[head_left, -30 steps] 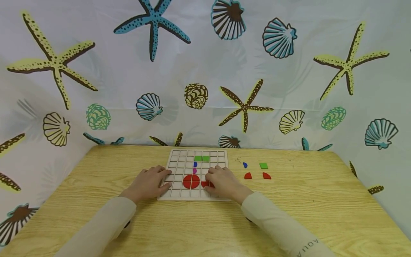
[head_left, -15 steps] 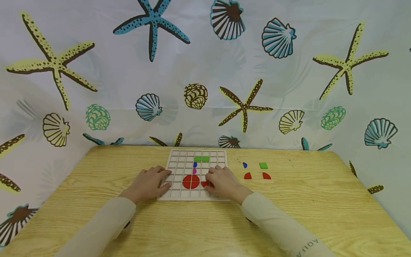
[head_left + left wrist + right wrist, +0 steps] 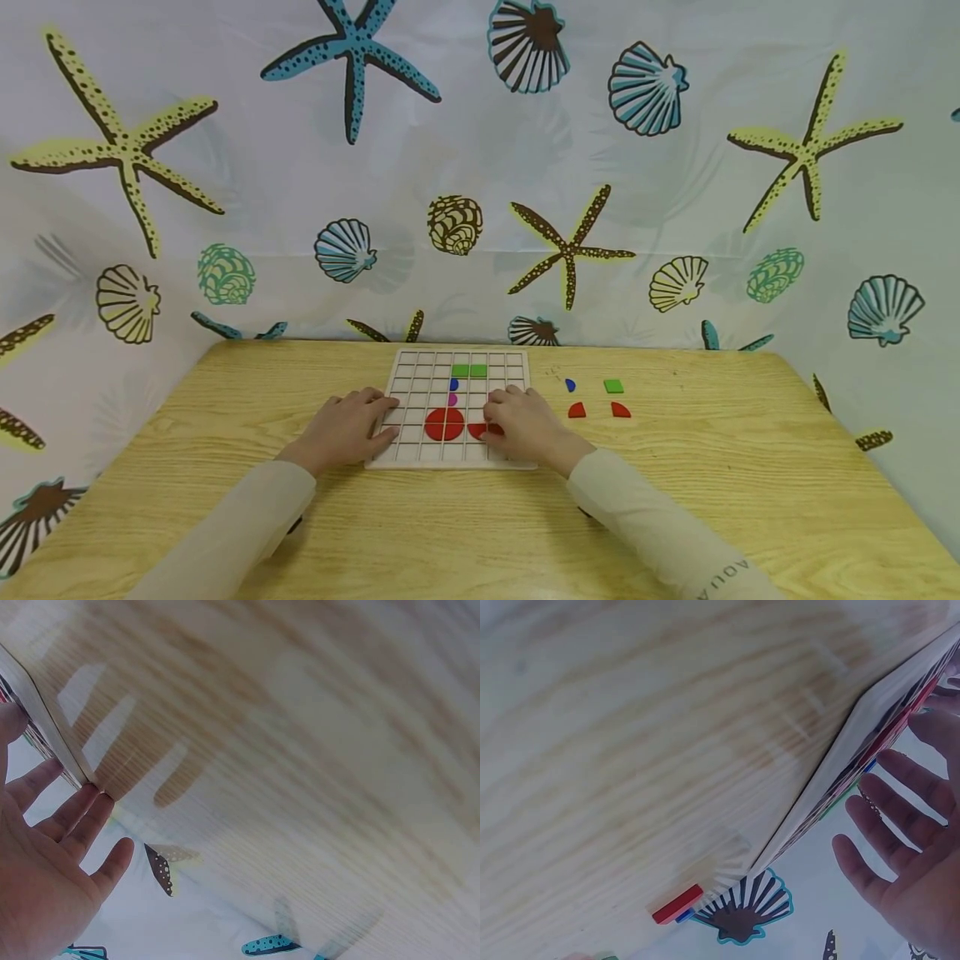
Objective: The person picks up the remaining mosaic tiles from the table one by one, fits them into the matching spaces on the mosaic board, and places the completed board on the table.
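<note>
The left hand rests loosely straightened fingers against the left edge of the grid board on the bench; the right hand is over red pieces beside the red circle, whether its fingers pinch one I cannot tell

The wood-grained tabletop looks glossy, the gridded board matt.
</note>
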The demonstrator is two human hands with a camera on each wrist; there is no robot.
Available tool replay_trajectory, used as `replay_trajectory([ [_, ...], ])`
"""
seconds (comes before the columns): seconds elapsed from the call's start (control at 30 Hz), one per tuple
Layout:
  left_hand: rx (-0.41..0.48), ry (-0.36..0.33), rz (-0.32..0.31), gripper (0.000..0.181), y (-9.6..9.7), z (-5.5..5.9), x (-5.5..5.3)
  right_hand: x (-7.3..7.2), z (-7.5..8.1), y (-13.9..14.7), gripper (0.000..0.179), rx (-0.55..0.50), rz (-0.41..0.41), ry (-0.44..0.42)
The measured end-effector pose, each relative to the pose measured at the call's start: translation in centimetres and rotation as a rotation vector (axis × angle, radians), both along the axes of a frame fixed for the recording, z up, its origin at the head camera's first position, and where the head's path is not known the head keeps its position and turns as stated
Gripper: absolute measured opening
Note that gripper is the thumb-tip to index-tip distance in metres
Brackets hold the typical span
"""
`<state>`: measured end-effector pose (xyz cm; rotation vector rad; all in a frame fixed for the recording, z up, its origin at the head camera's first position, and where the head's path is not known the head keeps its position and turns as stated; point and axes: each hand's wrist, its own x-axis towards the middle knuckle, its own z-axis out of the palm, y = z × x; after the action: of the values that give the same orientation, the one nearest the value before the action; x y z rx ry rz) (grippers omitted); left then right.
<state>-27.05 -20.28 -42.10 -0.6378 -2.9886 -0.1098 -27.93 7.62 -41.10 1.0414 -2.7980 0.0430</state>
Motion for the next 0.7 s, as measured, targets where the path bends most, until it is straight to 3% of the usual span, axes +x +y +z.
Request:
replay_trajectory([
  [0.3, -0.007, 0.000, 0.009, 0.048, 0.0, -0.4, -0.3, -0.2, 0.3, 1.5, 0.024, -0.026, -0.055, -0.058],
  [0.7, 0.005, -0.001, 0.006, 0.049, -0.1, -0.5, -0.3, -0.8, -0.1, 5.1, 0.022, -0.100, -0.090, -0.015],
])
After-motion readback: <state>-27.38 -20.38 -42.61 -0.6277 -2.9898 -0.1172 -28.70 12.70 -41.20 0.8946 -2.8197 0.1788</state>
